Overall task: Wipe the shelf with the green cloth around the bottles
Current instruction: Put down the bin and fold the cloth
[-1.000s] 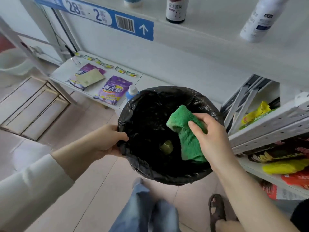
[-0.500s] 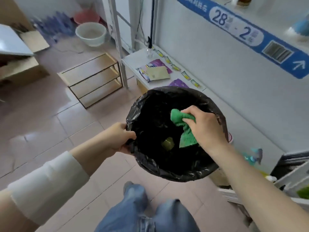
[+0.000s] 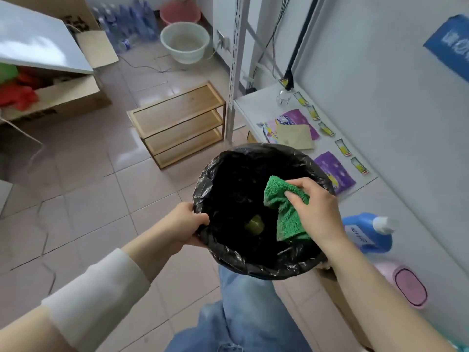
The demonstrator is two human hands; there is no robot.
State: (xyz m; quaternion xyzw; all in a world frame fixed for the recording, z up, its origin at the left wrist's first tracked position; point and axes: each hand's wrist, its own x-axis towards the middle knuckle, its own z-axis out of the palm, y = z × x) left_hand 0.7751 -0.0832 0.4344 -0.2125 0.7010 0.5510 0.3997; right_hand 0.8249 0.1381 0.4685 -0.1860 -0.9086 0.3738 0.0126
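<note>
Looking down from the head cam, I've got the right hand point(image 3: 316, 212) pinching a bunched-up fuzzy green cloth point(image 3: 284, 209) over the open mouth of a round bin lined with a black plastic bag point(image 3: 228, 257), fingers closed tight on the top of the cloth while the rest of it dangles down inside the rim. The left hand point(image 3: 181, 227) is clamped on the left edge of that bin, fingers curled over the bag lining, thumb on the outside. There's a small yellowish-green scrap point(image 3: 254, 224) sitting down in the bottom of the bag, can't tell what it is. The low white shelf point(image 3: 256, 107) runs along the right side of the view, well apart from the cloth, so nothing's touching it with the cloth right now. On that shelf, near its front edge, a blue plastic bottle with a white cap point(image 3: 369, 233) lies just beside my right wrist, with a pink oval-lidded container point(image 3: 408, 288) next to it. Further along the shelf there are purple flat packets point(image 3: 335, 172) and a tan card point(image 3: 295, 137). A small wooden three-tier rack point(image 3: 177, 123) stands on the tiled floor near the shelf's far corner post.
</note>
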